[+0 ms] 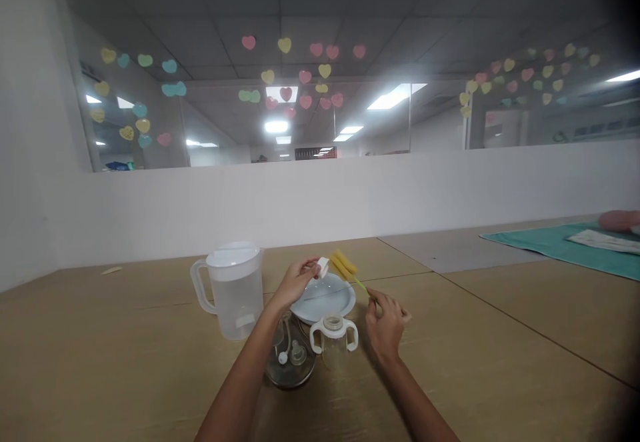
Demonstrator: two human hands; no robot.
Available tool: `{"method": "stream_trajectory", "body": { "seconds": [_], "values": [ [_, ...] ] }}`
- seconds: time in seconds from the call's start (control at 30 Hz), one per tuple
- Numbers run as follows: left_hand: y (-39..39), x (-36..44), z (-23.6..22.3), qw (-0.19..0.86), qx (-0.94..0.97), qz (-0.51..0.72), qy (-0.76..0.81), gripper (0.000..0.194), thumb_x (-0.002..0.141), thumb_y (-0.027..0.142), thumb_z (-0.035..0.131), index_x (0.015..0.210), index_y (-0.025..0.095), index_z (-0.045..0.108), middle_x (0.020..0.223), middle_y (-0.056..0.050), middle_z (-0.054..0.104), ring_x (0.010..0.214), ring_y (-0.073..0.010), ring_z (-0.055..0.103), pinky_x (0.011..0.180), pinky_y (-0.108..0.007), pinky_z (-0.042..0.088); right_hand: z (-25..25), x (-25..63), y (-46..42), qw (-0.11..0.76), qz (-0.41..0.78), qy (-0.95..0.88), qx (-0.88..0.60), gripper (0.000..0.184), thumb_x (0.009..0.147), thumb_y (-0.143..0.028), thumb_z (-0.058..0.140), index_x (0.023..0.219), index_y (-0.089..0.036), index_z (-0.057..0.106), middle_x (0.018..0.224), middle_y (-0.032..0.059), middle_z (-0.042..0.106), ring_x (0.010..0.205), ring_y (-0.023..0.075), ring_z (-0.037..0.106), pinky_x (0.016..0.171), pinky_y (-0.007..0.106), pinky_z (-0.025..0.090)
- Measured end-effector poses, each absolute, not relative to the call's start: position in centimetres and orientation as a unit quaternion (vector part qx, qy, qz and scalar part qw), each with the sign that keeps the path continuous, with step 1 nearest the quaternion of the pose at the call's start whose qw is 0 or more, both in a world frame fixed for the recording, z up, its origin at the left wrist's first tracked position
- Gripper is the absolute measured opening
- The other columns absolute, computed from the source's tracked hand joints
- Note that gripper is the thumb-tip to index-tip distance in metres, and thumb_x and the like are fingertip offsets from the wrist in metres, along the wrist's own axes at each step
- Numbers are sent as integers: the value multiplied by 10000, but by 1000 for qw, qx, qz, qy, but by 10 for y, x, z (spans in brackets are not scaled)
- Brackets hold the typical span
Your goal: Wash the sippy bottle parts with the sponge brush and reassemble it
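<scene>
My left hand [296, 281] is closed in a pinch on a small white part [323, 267], held above a white plate [330, 303]. My right hand [386, 321] is closed on the thin handle of a yellow sponge brush [344, 263], whose sponge head touches the white part. Just in front of the plate stands a clear baby bottle with white handles [334, 341]. A glass bowl [291, 362] holding a teat and small parts sits beside it, partly hidden by my left forearm.
A clear plastic jug with a white lid [234, 290] holds water at the left of the plate. A teal cloth [560, 245] with a white item and a pink object lies far right. A white partition wall [350, 195] borders the wooden table [500, 355].
</scene>
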State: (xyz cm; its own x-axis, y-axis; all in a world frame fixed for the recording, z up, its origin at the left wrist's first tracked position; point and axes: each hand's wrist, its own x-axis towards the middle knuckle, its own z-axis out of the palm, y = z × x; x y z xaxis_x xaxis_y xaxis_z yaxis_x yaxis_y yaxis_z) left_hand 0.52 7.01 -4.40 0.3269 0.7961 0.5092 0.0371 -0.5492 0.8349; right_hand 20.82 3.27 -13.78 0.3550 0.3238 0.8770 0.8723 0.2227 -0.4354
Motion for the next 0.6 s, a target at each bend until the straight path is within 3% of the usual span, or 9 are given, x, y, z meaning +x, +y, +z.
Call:
{"method": "stream_trajectory", "body": {
  "seconds": [0.1,0.3,0.5,0.6],
  "values": [
    [59,1,-29,345,723,533,272,396,793,363,568,1127,152,570,1030,-80,630,853,-152,594,797,-287,464,-138,208,31,573,-261,-532,-566,278,814,-180,407,846,-212,682,833,36,692,788,183,527,798,348,236],
    [24,-6,-16,141,746,558,335,272,821,282,544,1073,209,614,1026,-50,631,933,-164,567,868,-311,431,-139,203,28,543,-278,-584,-536,282,837,-175,411,894,-229,682,877,31,683,829,173,513,856,361,228],
    [-7,-22,-83,16,694,572,437,246,872,291,447,1028,193,611,919,-60,624,882,-192,544,798,-339,429,-143,202,35,543,-272,-553,-570,290,841,-189,391,882,-215,676,867,41,688,809,190,501,859,381,210],
    [-12,-31,-111,-19,727,517,452,212,839,230,457,970,202,622,857,-47,620,851,-199,540,797,-354,416,-146,204,39,538,-267,-553,-577,298,834,-193,387,881,-213,680,856,46,690,812,199,505,853,383,206]
  ]
}}
